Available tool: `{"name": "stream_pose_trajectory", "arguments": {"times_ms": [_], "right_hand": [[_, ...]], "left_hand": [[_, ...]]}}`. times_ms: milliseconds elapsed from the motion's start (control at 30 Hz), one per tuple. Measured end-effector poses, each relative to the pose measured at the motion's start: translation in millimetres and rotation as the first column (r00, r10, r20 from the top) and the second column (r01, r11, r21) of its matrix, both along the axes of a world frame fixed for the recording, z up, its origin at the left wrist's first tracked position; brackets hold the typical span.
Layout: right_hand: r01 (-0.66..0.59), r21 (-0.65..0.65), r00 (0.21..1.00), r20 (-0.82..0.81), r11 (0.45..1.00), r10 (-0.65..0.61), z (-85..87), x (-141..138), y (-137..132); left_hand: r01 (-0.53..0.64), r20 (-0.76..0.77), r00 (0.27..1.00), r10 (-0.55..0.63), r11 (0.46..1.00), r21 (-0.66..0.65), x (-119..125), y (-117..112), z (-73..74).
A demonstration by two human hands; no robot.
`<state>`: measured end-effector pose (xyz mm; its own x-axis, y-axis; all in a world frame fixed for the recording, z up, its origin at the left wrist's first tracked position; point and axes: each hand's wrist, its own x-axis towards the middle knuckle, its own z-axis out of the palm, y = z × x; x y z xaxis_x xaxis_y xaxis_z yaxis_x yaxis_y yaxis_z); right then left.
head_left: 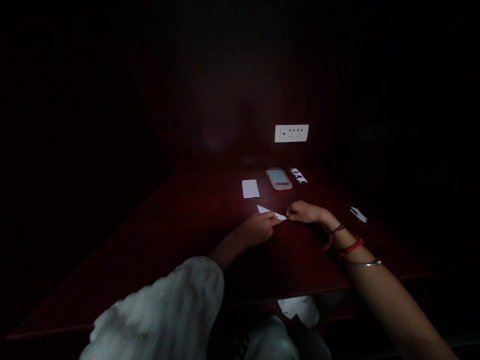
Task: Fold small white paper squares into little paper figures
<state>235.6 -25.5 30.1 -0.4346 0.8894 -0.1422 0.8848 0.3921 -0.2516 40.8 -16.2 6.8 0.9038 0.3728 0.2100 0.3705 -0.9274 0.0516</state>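
Note:
A small white paper, folded to a pointed triangle (267,210), lies on the dark red table (180,235). My left hand (258,229) has its fingers closed on the paper's near edge. My right hand (304,212) pinches the paper's right tip against the table. My right wrist wears red threads and a thin metal bangle. A fluffy white sleeve covers my left forearm.
A white paper rectangle (250,188) and a phone (279,179) lie farther back. Folded white paper pieces sit behind the phone (299,175) and at the right (358,214). A white wall socket (291,133) is above. The room is very dark.

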Motion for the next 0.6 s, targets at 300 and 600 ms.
{"name": "stream_pose_trajectory", "arguments": {"times_ms": [300, 600], "right_hand": [[0.097, -0.016, 0.994, -0.050, 0.995, -0.098, -4.5, 4, 1], [0.191, -0.253, 0.871, -0.401, 0.948, -0.282, -9.7, 21, 1]], "left_hand": [[0.008, -0.015, 1.000, -0.008, 1.000, -0.026, 0, 4, -2.8], [-0.004, 0.015, 1.000, 0.004, 1.000, -0.007, 0, 3, -1.6]]}}
